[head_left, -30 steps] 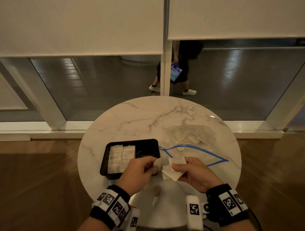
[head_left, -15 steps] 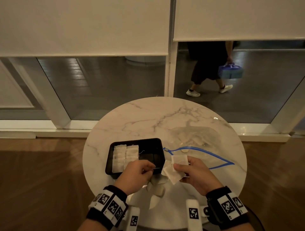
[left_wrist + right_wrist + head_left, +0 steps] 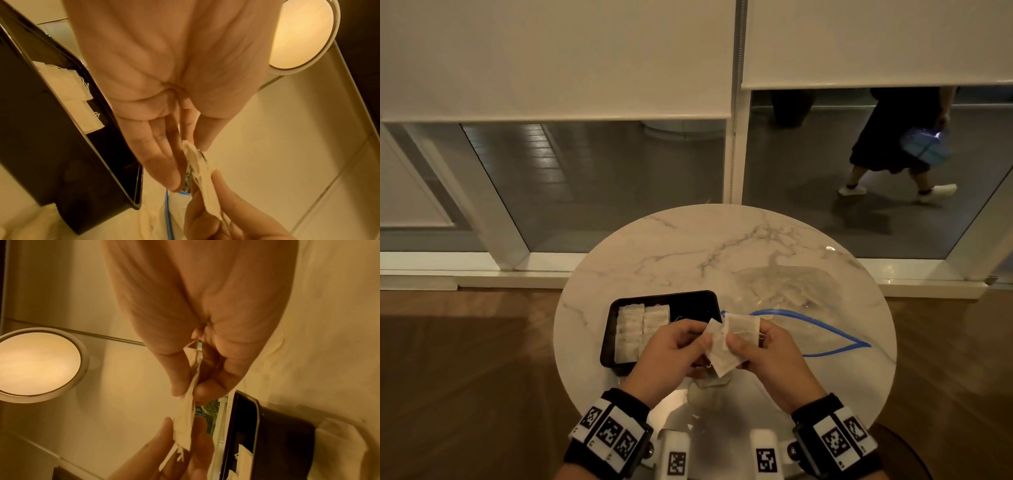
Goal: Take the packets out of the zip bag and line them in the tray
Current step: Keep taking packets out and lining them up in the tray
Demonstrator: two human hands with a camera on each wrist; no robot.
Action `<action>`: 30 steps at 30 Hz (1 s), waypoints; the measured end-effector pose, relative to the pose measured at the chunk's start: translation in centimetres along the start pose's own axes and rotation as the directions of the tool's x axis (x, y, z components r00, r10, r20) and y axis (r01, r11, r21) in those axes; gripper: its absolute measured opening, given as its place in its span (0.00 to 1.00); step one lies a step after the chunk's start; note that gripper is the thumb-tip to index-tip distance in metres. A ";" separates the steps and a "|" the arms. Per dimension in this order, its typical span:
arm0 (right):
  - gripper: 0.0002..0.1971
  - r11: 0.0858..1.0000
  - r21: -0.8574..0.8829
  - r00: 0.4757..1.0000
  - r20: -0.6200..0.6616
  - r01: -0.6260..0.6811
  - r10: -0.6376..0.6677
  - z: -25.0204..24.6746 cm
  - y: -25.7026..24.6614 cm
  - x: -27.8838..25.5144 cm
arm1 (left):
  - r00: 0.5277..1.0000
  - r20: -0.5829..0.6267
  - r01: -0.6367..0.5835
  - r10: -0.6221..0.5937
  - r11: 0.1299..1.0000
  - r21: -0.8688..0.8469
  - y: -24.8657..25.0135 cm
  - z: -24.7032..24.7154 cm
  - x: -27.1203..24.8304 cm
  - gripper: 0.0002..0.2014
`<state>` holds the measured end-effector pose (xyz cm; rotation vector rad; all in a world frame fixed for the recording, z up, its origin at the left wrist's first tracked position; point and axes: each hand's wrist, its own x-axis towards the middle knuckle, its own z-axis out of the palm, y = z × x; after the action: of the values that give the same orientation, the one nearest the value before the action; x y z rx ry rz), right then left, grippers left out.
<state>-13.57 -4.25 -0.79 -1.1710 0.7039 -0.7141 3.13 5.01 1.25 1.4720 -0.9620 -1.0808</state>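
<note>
- wrist bands with printed black-and-white markers (image 3: 608,434) on both forearms, nearest the camera
- left hand (image 3: 667,356) and right hand (image 3: 767,356) meet above the near edge of the bench (image 3: 756,246), just right of the tray
- right hand pinches a small bunch of white packets (image 3: 736,334) between thumb and curled fingers; the upper packet stands square above the thumb, a lower one angles down to the left
- left hand pinches the left edge of the same bunch, fingertips (image 3: 164,170) against thumb; wrist views show the packets edge-on between the two grips, a thin string hanging off
- black tray (image 3: 709,301) sits on the bench left of centre, touching nothing but the surface; two columns of packets already lined (image 3: 642,325) fill its left part, right part bare black
- zip bag (image 3: 791,291) lies flat on the bench right of the tray and beyond the hands, blue zip edge (image 3: 825,325) gaping toward the hands, more packets visible through the clear film
- beyond the bench: window with roller blinds partly down; a passer-by (image 3: 893,144) carrying a blue case walks outside the glass
</note>
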 end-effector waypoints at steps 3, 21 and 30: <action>0.15 0.999 -0.024 1.000 -0.010 0.028 -0.028 0.0 0.0 0.0 | 0.997 -0.082 -0.008 0.007 1.000 -0.016 -0.1 0.0 0.1 0.07; 0.09 0.993 0.071 0.956 -0.286 0.089 -0.065 0.1 0.5 1.3 | 0.962 -0.266 -0.036 0.061 0.995 0.096 -2.5 -1.5 0.6 0.07; 0.07 0.996 0.079 0.921 -0.390 0.048 -0.014 -2.7 0.5 2.1 | 0.951 -0.307 0.035 0.034 0.976 0.216 -4.0 -2.9 0.1 0.07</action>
<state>-14.42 -7.35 -2.17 -0.9697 0.9769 -1.0107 6.03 6.29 -2.55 1.7606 -0.8750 -0.7301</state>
